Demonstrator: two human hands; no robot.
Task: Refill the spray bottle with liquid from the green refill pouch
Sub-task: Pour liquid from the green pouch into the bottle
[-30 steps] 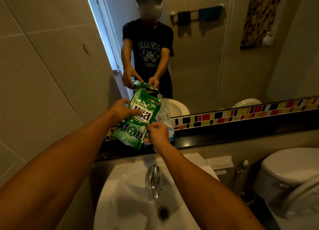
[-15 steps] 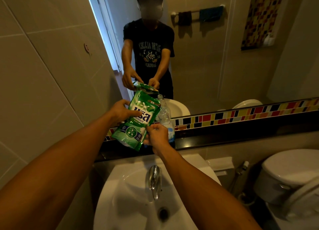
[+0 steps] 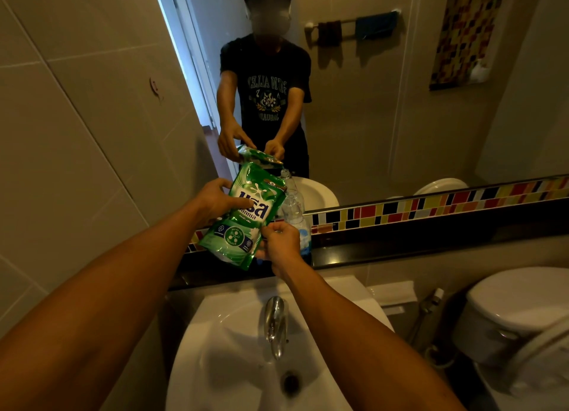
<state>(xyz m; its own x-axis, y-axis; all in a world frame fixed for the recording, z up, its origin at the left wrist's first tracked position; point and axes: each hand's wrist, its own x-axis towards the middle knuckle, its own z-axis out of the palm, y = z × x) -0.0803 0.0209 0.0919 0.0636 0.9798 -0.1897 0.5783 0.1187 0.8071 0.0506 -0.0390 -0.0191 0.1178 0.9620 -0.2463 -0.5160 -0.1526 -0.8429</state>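
I hold the green refill pouch (image 3: 243, 216) upside down and tilted over the dark ledge, its top corner leaning toward the clear bottle (image 3: 294, 208). My left hand (image 3: 215, 199) grips the pouch's left side, thumb across the printed front. My right hand (image 3: 280, 245) is closed at the pouch's lower right corner, in front of the bottle's base. The bottle stands uncapped on the ledge against the mirror, partly hidden by the pouch and my right hand. Whether liquid is flowing cannot be seen.
A white sink (image 3: 228, 361) with a chrome tap (image 3: 275, 321) lies below my arms. The black ledge (image 3: 400, 244) runs under a mirror with a coloured tile strip (image 3: 431, 207). A toilet (image 3: 517, 312) stands at the right. A tiled wall closes the left.
The pouch and both hands have stayed almost in place; the view has shifted slightly.
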